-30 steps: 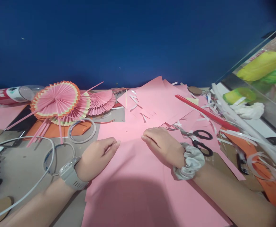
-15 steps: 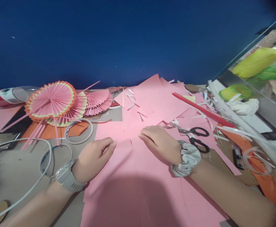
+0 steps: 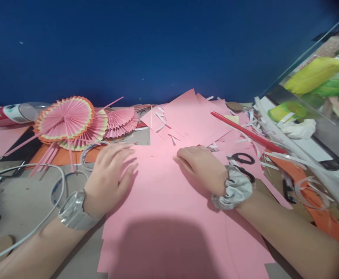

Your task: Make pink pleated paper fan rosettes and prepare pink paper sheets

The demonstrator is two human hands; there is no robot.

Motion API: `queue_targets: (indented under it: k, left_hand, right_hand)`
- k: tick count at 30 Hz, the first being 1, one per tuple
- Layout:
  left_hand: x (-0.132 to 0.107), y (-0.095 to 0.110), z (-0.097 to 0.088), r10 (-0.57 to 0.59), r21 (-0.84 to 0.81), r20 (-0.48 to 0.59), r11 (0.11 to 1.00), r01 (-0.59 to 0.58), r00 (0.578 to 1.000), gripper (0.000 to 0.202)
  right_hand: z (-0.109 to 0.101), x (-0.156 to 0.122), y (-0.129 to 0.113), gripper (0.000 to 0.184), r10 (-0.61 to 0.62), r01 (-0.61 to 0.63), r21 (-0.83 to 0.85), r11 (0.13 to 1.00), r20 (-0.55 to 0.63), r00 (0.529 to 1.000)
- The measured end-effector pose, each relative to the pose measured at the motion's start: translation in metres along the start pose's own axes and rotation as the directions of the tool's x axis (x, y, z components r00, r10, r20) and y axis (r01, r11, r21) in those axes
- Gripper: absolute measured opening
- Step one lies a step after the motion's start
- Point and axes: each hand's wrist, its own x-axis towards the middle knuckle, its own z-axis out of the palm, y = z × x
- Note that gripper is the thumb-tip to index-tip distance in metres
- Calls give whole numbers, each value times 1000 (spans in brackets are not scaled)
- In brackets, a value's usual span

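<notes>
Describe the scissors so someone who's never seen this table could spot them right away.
Start at the large pink paper in the middle, then find the right hand over it. Just beyond the silvery scrunchie on that wrist lie the scissors. Their two black loop handles stand out, dark and rounded, from the pink paper around them.

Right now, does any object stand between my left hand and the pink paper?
Nothing visible does: the left hand is at the left edge of the pink paper. The scissors lie off to the right.
</notes>
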Motion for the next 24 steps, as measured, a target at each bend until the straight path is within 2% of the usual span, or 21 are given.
queue_targets:
  k: [1,3,4,6,8,11,16,24]
  left_hand:
    - [-2,4,0,87,29,78,996,-89,993,31]
    - [-9,10,2,177,57,313,977,-205,933,39]
    - [-14,13,3,162,88,394,973,-212,905,44]
    - [-24,14,6,135,134,461,966,-219,877,58]
    - [-32,11,8,155,138,485,958,-250,861,69]
    - [-39,6,11,156,153,477,954,-256,865,77]
    - [-42,10,13,110,175,459,962,-211,882,77]
    - [-49,17,16,40,212,456,966,-152,889,79]
  right_hand:
    - [-3,0,-1,26,15,-16,-26,1000,-29,999]
    - [-9,-5,-5,29,27,-36,-96,995,-98,995]
    - [-12,-9,-7,33,15,-31,-136,990,-121,993]
    - [-13,-24,-13,39,-52,34,-207,978,-82,995]
    - [-8,-44,-16,49,-85,86,-220,972,15,996]
    - [9,-69,-16,68,-41,55,-229,972,66,997]
    - [28,-82,-15,68,37,-26,-232,972,41,998]
    - [27,-78,-18,65,63,-55,-199,978,31,998]
